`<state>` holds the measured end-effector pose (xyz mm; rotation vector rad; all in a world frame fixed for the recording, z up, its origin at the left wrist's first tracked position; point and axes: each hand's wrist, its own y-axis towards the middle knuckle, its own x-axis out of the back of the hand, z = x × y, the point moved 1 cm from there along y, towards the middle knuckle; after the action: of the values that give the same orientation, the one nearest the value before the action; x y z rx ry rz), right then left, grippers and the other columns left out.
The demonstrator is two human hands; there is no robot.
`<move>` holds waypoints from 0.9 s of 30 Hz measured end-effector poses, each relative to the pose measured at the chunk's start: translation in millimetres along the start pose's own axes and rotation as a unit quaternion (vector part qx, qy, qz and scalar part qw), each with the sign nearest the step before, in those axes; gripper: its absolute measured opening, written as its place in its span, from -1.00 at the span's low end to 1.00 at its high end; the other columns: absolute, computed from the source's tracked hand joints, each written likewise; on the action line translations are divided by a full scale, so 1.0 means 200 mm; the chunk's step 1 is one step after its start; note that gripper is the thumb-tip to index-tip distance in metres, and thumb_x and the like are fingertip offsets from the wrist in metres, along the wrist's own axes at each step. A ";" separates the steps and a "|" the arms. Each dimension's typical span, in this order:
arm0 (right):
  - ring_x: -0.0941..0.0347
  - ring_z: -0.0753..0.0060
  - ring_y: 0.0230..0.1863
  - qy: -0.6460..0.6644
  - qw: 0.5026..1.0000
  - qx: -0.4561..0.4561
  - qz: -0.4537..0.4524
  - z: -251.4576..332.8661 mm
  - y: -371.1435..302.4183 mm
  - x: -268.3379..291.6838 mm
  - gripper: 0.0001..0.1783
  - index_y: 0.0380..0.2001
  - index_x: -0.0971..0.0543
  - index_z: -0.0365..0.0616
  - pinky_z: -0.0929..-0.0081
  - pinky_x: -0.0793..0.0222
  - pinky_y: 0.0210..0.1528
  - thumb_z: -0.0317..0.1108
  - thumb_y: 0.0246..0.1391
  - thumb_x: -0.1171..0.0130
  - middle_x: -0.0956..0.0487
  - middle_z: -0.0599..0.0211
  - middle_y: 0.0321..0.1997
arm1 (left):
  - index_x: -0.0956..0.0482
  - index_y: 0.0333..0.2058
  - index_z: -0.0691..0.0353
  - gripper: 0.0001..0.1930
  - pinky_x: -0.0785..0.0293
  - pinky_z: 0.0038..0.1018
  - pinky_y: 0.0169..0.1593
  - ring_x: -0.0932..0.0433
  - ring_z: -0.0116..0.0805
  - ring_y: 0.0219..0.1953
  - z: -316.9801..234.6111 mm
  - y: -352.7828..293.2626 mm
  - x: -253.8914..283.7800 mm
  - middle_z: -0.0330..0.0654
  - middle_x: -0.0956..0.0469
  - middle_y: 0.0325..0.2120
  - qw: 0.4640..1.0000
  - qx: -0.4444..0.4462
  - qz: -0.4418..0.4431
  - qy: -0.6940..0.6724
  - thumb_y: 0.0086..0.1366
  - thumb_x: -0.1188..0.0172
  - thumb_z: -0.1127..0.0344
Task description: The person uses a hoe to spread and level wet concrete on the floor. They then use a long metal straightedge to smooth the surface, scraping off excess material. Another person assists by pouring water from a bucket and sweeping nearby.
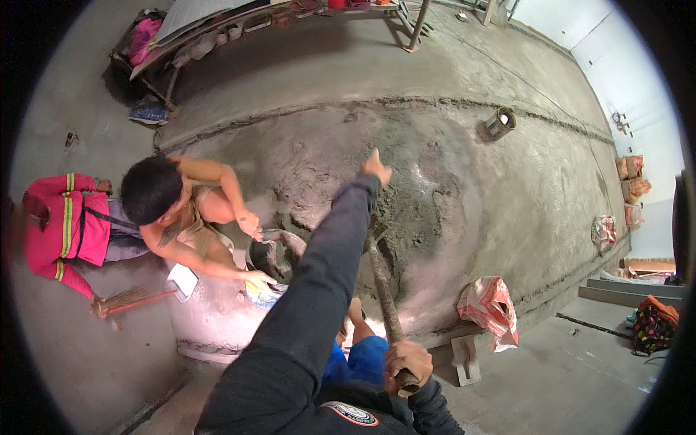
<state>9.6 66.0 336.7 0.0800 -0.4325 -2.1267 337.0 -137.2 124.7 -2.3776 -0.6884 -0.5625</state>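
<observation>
My left hand (377, 167) reaches far forward on an outstretched dark sleeve, fingers curled around the upper part of a long wooden tool handle (383, 286); the grip itself is partly hidden. My right hand (406, 364) is closed around the near end of that handle, low in the view. The handle's far end sinks into a heap of grey wet mortar (406, 210) on the concrete floor. To the left a crouching person (181, 210) holds a dark bucket (274, 254) with both hands beside the mortar.
A torn orange-and-white sack (489, 304) and a flat trowel (465, 359) lie at the right of the mortar. A tin can (500, 123) stands beyond it. A small broom (123, 301) lies at the left. Sacks (631, 181) line the right wall, and a workbench (217, 29) stands behind.
</observation>
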 end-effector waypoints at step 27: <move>-0.34 0.51 -0.71 -0.133 0.896 0.039 -0.421 0.11 1.21 0.23 -0.86 -0.74 -0.38 -0.22 0.55 -0.23 -0.63 -0.49 -0.20 -0.02 -0.40 0.33 -0.76 | -0.27 0.03 0.32 -0.51 -0.43 -0.50 -0.54 -0.49 -0.39 -0.54 2.00 -2.69 0.37 -0.05 -0.53 -0.43 0.893 0.301 -0.092 -0.320 0.07 -0.06 0.42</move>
<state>172.1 -87.3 442.6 0.0205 -0.7407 -2.9948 167.6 514.5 98.0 -1.8784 -1.1774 0.3692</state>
